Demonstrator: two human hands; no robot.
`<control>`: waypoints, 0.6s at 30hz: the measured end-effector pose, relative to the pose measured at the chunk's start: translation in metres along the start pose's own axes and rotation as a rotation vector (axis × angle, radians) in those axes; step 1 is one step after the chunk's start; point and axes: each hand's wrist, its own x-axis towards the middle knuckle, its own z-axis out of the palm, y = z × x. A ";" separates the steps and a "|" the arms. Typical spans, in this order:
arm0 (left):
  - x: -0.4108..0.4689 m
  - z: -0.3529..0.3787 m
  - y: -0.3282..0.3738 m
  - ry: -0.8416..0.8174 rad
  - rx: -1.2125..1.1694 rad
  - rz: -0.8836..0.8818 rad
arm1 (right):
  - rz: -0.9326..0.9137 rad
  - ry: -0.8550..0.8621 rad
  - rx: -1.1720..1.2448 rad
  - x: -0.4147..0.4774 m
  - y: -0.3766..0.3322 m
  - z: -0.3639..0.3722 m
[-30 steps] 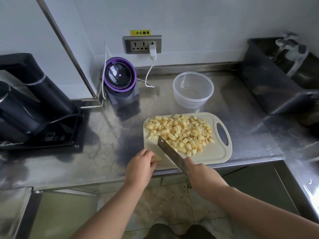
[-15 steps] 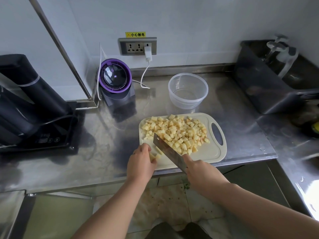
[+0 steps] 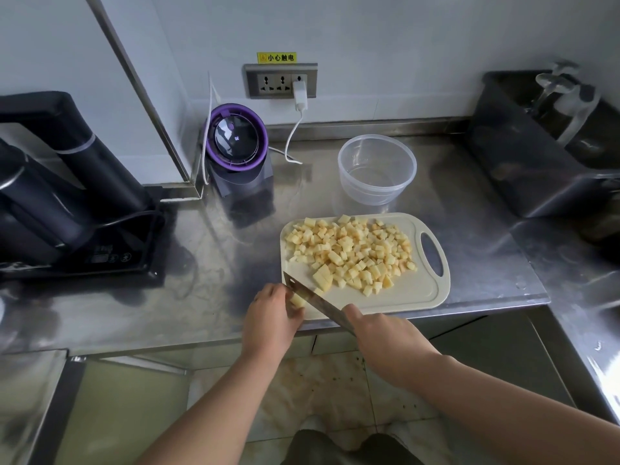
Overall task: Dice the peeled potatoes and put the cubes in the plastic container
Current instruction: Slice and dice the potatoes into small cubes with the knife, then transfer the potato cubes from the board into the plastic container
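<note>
steel counter (image 3: 218, 290) | cutting board (image 3: 412, 297) | plastic container (image 3: 375, 193) | purple appliance (image 3: 236, 146) | black bin (image 3: 523, 169)

Yellow potato cubes (image 3: 352, 251) heaped on board; clear plastic container (image 3: 377, 169) empty behind.

Steel, plastic and cut potato
The worktop (image 3: 218, 263) is stainless metal, glossy but smeared dull in patches; the knife (image 3: 318, 302) has a bare shiny steel blade. The cutting board (image 3: 406, 295) is smooth matt plastic, the plastic container (image 3: 375, 193) clear and glossy, the potato cubes (image 3: 352, 250) matt on their cut faces.
</note>
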 end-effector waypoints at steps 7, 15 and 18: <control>0.002 0.001 -0.001 -0.001 0.020 0.020 | -0.007 -0.018 -0.028 0.002 -0.002 0.000; 0.005 0.003 -0.001 0.008 0.003 0.045 | -0.005 -0.049 -0.040 0.008 -0.006 0.007; 0.005 0.002 0.000 -0.001 0.008 0.054 | 0.002 -0.053 -0.026 0.009 -0.004 0.008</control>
